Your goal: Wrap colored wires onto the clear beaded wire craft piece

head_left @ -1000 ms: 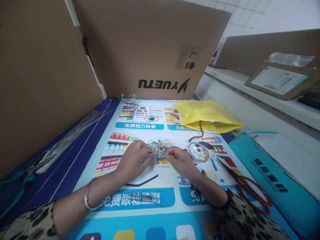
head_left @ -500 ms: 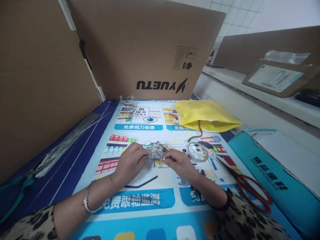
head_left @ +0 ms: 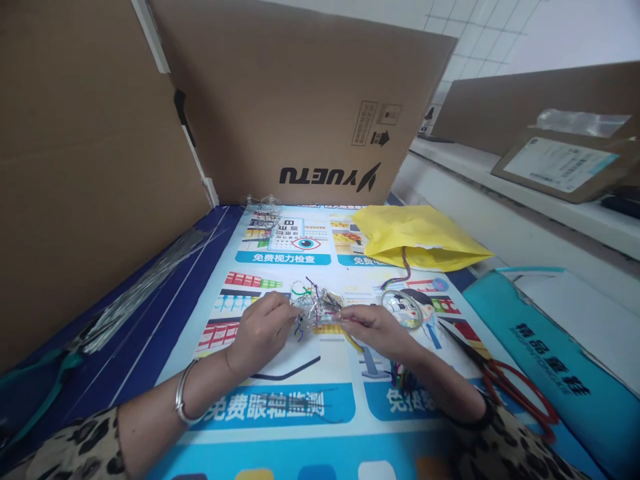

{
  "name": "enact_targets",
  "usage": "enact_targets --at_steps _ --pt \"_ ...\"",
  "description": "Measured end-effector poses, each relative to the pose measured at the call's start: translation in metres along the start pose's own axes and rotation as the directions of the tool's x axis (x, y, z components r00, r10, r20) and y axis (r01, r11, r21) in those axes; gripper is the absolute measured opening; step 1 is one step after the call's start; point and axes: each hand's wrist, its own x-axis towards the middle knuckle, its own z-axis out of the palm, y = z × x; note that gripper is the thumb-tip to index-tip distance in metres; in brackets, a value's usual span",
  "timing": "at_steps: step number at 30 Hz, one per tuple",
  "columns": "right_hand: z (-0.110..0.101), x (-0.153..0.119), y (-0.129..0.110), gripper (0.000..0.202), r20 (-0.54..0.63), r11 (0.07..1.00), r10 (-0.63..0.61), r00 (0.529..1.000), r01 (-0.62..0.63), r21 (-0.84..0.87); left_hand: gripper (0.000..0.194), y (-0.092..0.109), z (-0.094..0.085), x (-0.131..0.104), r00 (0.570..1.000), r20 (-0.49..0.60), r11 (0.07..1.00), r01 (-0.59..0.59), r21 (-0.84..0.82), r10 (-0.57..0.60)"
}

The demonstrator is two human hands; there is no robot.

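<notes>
Between my two hands is a glinting, see-through tangle of thin wire and coloured cords [head_left: 320,305], with green, purple and yellow strands sticking out. My left hand [head_left: 265,330] pinches its left side. On the other side, the fingertips of my right hand [head_left: 375,327] are closed on its right edge, where a reddish strand shows. What exactly lies under the fingertips is too small to make out. A clear round ring-shaped item [head_left: 401,309] lies just beyond my right hand. Near my right forearm sits a bunch of multicoloured cords [head_left: 400,377].
A yellow pouch [head_left: 425,233] with a braided cord lies behind. Red-handled scissors [head_left: 520,393] and a teal box [head_left: 550,360] are at right. Left are teal-handled pliers [head_left: 65,360] and a bundle of wires [head_left: 140,287]. Cardboard [head_left: 300,100] stands at the back; more wire pieces [head_left: 265,207] lie before it.
My right hand has shifted slightly right and its fingers are straighter. The tangle has turned and spread, with purple and yellow strands now showing. The whole view has shifted a little.
</notes>
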Motion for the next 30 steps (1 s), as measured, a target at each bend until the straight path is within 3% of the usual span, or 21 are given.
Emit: enact_targets --at_steps 2,5,10,13,17,25,30 --pt "-0.011 -0.002 -0.009 0.019 -0.021 1.000 0.015 1.000 -0.016 -0.018 0.016 -0.002 0.001 -0.001 1.000 -0.007 1.000 0.000 0.010 0.001" --pt "-0.014 -0.005 -0.026 0.018 -0.141 0.997 0.022 0.990 -0.033 -0.076 0.016 -0.003 0.004 -0.001 1.000 -0.015 1.000 -0.003 0.030 0.004" --pt "0.020 -0.003 -0.047 0.020 -0.169 0.956 0.030 0.985 -0.077 -0.283 0.016 0.001 0.004 0.001 0.999 0.003 0.997 -0.041 0.067 0.041" --pt "0.041 0.001 -0.047 0.025 -0.182 0.892 -0.016 0.983 -0.068 -0.447 0.016 0.001 0.003 0.000 0.997 0.014 0.993 -0.078 0.093 0.077" --pt "0.053 0.004 -0.041 0.022 -0.184 0.836 -0.060 0.981 -0.051 -0.547 0.015 0.001 0.003 -0.002 0.996 0.015 0.990 -0.092 0.108 0.091" --pt "0.050 0.005 -0.031 0.014 -0.240 0.912 -0.022 0.971 -0.079 -0.403 0.013 0.001 0.005 -0.002 0.998 0.005 0.993 -0.066 0.103 0.066" --pt "0.042 0.006 -0.028 0.008 -0.302 0.972 0.024 0.953 -0.093 -0.214 0.014 0.003 0.002 0.001 0.996 0.089 1.000 -0.023 -0.006 0.024"
